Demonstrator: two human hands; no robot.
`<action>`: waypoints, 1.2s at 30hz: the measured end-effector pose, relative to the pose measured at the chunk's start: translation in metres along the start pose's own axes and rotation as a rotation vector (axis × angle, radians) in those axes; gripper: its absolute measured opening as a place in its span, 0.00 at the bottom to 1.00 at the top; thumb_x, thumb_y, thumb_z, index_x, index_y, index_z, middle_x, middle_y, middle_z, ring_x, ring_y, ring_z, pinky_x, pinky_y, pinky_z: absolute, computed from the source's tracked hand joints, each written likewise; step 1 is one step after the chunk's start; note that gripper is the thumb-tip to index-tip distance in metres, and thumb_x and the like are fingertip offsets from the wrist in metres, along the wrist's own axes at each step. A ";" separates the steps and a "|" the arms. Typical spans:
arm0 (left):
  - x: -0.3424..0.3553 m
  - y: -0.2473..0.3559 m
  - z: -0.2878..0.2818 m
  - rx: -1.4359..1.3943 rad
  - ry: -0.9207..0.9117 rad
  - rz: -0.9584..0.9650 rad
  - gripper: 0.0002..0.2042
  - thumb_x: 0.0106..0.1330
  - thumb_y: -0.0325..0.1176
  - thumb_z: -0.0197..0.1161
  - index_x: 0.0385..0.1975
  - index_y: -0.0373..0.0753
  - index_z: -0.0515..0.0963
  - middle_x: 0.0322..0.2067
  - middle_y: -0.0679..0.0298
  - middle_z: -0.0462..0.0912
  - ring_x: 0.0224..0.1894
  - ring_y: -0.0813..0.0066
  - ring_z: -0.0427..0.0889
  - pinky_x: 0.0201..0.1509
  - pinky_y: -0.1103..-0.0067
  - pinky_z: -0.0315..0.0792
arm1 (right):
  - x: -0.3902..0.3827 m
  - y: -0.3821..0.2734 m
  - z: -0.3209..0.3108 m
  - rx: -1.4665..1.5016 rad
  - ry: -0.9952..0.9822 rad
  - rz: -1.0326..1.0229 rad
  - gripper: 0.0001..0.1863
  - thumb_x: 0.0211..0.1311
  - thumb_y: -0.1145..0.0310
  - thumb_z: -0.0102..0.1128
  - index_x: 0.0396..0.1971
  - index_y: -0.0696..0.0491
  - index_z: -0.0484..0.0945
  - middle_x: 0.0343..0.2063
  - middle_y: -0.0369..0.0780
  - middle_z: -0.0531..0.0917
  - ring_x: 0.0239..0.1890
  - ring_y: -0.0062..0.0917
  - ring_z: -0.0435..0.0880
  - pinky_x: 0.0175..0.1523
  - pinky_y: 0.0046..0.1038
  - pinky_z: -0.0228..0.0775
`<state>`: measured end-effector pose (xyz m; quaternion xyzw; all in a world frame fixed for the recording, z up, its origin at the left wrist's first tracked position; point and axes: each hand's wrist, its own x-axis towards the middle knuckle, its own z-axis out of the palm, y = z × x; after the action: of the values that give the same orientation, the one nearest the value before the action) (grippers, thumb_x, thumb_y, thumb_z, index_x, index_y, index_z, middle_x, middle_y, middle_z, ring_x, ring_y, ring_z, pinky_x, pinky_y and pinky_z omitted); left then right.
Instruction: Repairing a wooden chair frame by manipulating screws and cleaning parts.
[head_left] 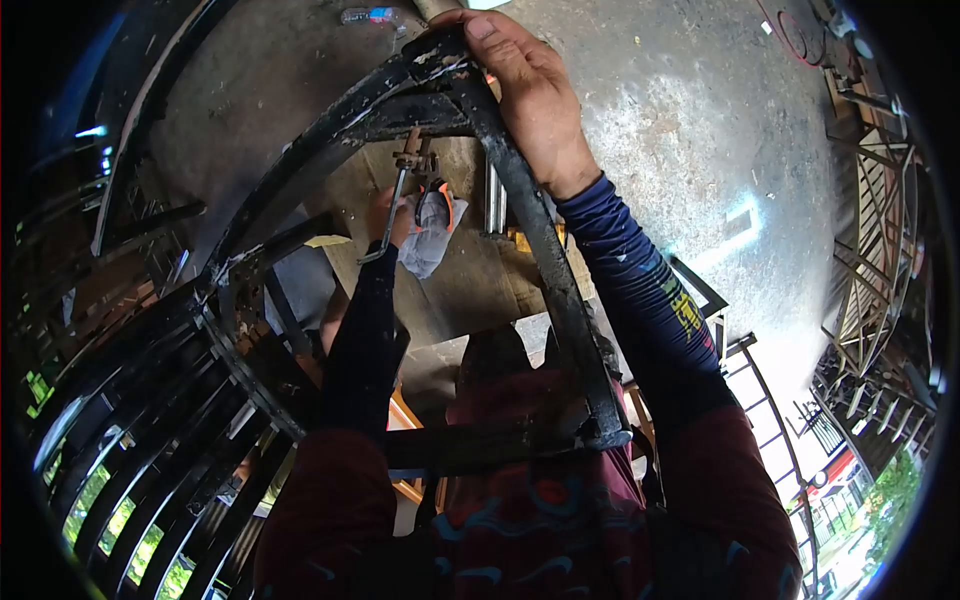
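Observation:
A dark, chair-like frame (pixel 535 240) with scuffed, chipped bars is tilted up in front of me. At its top corner, my right hand (pixel 535 100) wraps its fingers over the bar. My left hand (pixel 385 215) is beneath the frame, its fingers mostly hidden. In front of it, a thin metal rod (pixel 396 205) with a bent lower end runs up to a rusty metal fitting (pixel 414 155) at the corner brace. Beside that hand, orange-and-black handled pliers (pixel 446 208) lie on a crumpled clear plastic bag (pixel 425 250). Whether my left hand touches them is hidden.
Under the frame lies a brown board (pixel 470 290), with metal tubes (pixel 495 200) and a yellow item (pixel 520 238) nearby. A slatted dark piece (pixel 150 450) crowds the left. A plastic bottle (pixel 370 15) lies on the concrete floor (pixel 660 110). Metal frames (pixel 870 220) stand at right.

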<state>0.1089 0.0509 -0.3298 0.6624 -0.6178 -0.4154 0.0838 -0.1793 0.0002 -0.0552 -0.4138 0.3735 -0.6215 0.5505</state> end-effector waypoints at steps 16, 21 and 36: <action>-0.127 0.104 -0.126 0.637 -0.232 0.231 0.11 0.56 0.36 0.56 0.18 0.40 0.80 0.25 0.53 0.84 0.36 0.59 0.86 0.41 0.65 0.77 | 0.009 0.009 -0.003 -0.068 0.071 -0.034 0.18 0.75 0.59 0.51 0.48 0.58 0.80 0.36 0.34 0.83 0.41 0.16 0.76 0.52 0.20 0.68; -0.200 0.200 -0.174 -1.047 -0.080 0.250 0.16 0.68 0.43 0.54 0.42 0.37 0.80 0.47 0.56 0.83 0.51 0.62 0.82 0.57 0.66 0.76 | 0.010 0.015 0.006 -0.054 0.091 -0.019 0.19 0.75 0.58 0.51 0.49 0.59 0.79 0.37 0.35 0.83 0.42 0.18 0.76 0.52 0.21 0.68; -0.183 0.250 -0.152 -1.730 -0.580 -0.253 0.24 0.77 0.46 0.46 0.61 0.34 0.70 0.58 0.53 0.77 0.59 0.57 0.77 0.65 0.62 0.70 | 0.007 0.010 0.005 -0.043 0.025 0.021 0.18 0.78 0.60 0.47 0.50 0.59 0.79 0.41 0.33 0.82 0.46 0.16 0.77 0.56 0.18 0.67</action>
<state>0.0412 0.0967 0.0060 0.3015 -0.0118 -0.8884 0.3459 -0.1709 -0.0083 -0.0616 -0.4137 0.3980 -0.6128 0.5430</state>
